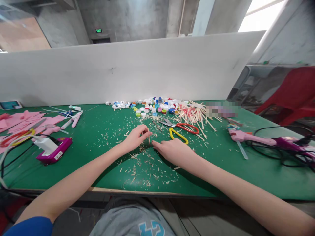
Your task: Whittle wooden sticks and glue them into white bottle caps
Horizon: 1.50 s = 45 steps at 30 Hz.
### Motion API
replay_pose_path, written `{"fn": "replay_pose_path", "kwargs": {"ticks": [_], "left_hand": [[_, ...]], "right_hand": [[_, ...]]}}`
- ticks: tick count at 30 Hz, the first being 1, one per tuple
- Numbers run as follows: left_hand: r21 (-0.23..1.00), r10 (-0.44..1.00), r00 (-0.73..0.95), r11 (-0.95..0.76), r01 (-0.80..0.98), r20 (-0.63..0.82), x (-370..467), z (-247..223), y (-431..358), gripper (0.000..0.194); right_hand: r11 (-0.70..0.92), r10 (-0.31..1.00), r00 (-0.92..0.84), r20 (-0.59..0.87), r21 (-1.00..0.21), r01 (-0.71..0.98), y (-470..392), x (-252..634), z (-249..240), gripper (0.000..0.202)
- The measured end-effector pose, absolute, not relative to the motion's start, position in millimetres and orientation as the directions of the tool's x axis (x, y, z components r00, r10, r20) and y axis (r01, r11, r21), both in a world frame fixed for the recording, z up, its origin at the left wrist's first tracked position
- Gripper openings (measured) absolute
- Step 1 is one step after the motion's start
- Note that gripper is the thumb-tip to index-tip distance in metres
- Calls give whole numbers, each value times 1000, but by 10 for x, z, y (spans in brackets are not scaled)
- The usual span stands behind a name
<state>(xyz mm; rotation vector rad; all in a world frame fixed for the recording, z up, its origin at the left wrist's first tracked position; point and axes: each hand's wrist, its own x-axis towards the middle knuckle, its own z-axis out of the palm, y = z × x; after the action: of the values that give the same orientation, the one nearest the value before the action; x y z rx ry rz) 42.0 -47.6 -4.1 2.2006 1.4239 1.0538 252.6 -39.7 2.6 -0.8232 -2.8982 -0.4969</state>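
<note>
Your left hand point(135, 138) pinches a short wooden stick point(149, 140), with your right hand point(176, 151) just beside it.
The stick's upper end sits at your left fingertips, closed on it, and the rest juts down toward the bench point(216, 147), roughly upright, in the narrow gap between your two hands. Your right fingers reach toward it from the right, palm down; whether they touch it or grip anything, I cannot tell. Pale wood shavings point(147, 182) litter the surface under and around your fingers. Just beyond your right hand lie the scissors point(173, 125), blades pointing left, one handle red and the other yellow. Farther off are a loose pile of wooden sticks point(197, 113) and, left of it, mixed bottle caps point(157, 105).
</note>
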Motion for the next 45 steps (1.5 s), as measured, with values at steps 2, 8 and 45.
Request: {"fn": "replay_pose_path", "kwargs": {"ticks": [2,8,45], "left_hand": [[607,880,240,-459,649,409,419,-40,-480,30],[620,881,232,-458,638,412,397,-86,-449,31],[612,881,245,-460,643,404,411,-81,-443,28]], "right_hand": [[793,501,-845,187,292,535,-395,2534,21,33],[752,536,-815,219,315,579,-366,2553,97,53],[776,539,-823,177,277,567,-382,2521,3,37]]}}
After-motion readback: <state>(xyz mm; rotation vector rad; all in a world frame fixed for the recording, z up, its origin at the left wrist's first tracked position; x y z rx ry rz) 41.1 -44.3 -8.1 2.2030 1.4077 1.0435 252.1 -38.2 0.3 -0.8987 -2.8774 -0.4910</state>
